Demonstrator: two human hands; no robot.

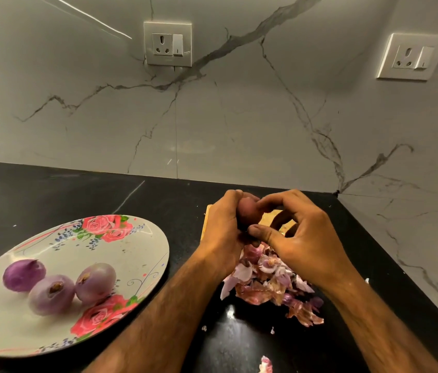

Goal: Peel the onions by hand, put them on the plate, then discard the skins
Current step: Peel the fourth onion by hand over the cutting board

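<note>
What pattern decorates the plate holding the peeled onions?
Pink-red roses with green leaves on a pale plate, clearest in the head view.

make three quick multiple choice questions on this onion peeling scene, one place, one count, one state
1. How many peeled onions lie on the floral plate?
A. two
B. three
C. five

2. Where is the pile of onion skins?
A. on the plate
B. on the black counter, right of the plate
C. in a bowl

3. How is the fourth onion held?
A. gripped in the left hand, right hand pinching it
B. loose on the counter
C. cut in half

Key: 1 B, three purple bulbs sit together; 2 B, skins heap on the dark surface; 3 A, both hands close round it.
</note>
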